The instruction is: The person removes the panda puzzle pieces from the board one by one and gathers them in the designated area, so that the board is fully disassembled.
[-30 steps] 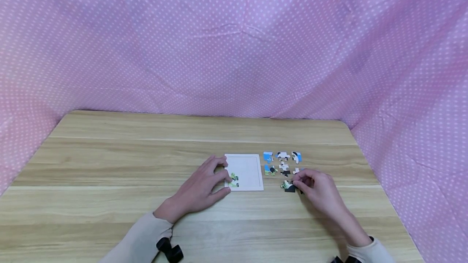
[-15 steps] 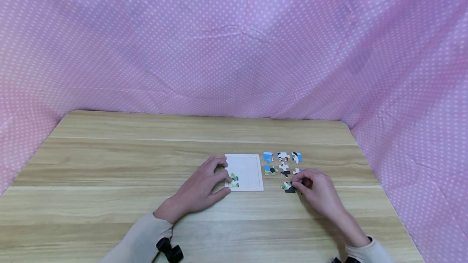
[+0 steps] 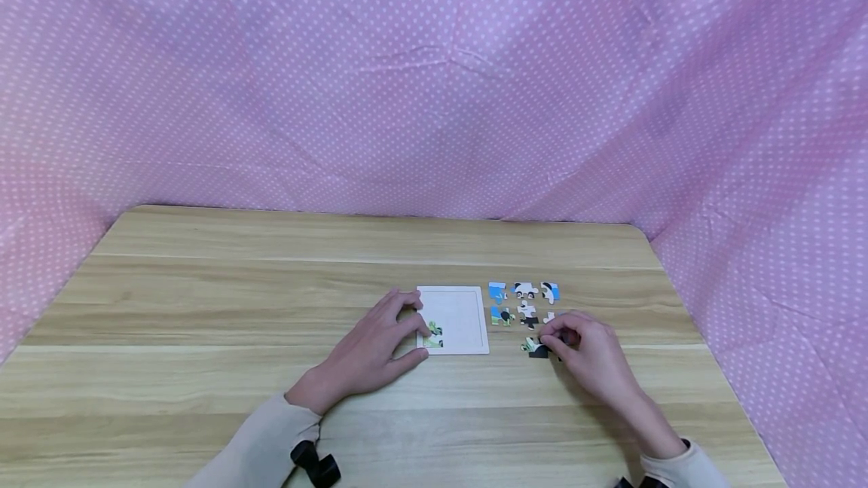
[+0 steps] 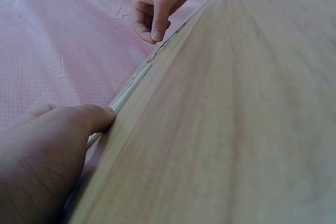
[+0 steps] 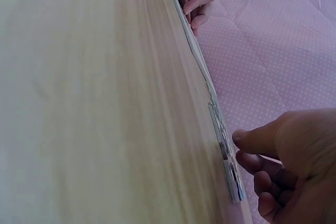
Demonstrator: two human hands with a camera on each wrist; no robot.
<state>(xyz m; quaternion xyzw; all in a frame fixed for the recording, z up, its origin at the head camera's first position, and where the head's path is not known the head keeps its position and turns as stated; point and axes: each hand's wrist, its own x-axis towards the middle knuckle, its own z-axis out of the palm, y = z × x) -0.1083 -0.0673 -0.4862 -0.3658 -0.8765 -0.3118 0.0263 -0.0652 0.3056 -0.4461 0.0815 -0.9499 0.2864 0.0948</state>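
Observation:
A white square puzzle board (image 3: 484, 322) lies mid-table with a raised rim. Its near left corner holds one green and black jigsaw piece (image 3: 435, 335). My left hand (image 3: 366, 352) grips that corner, thumb at the rim and fingers over the left edge. In the left wrist view the thumb (image 4: 94, 116) touches the board's side. My right hand (image 3: 593, 356) hovers over a black, white and green jigsaw piece (image 3: 536, 349), partly covered by its fingertips. Its thumb and index finger stand slightly apart in the right wrist view, with no piece visible between them.
Right of the board lie several loose panda jigsaw pieces, among them a blue one (image 3: 497, 291), a panda-face one (image 3: 525, 290) and a white and black one (image 3: 527, 313). The wooden table (image 3: 237, 300) is surrounded by pink dotted cloth (image 3: 407, 96).
The right fingertips have shifted very slightly left, and the jigsaw piece beside them has slid slightly toward me. The left hand and the board have not moved.

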